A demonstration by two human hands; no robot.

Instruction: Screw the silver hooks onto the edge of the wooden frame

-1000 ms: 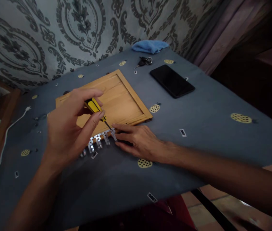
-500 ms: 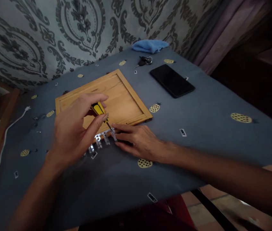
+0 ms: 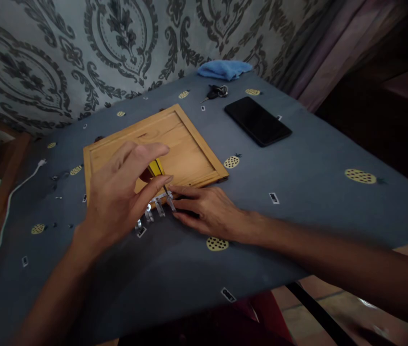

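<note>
My left hand (image 3: 124,187) is closed round the yellow and black handle of a screwdriver (image 3: 156,166). The screwdriver leans, and its tip meets the right end of a shiny metal hook rail (image 3: 159,206). This rail lies along the near edge of a framed wooden board (image 3: 185,144), its hooks pointing toward me. Fingers of my right hand (image 3: 211,211) press on the rail's right end, around the last hook, close to the screwdriver tip. A screw under the tip is too small to make out. My left hand hides part of the board and the rail's left end.
A black phone (image 3: 258,121) lies right of the board, with keys (image 3: 215,92) and a blue cloth (image 3: 225,69) behind. Small dark parts (image 3: 54,178) and a white cable (image 3: 9,202) are at left. Patterned fabric (image 3: 124,43) borders the table's (image 3: 298,202) far side.
My left hand has shifted slightly right and turned with the screwdriver, whose handle now stands a little more upright. My right hand, the hook rail and the board have stayed in place.
</note>
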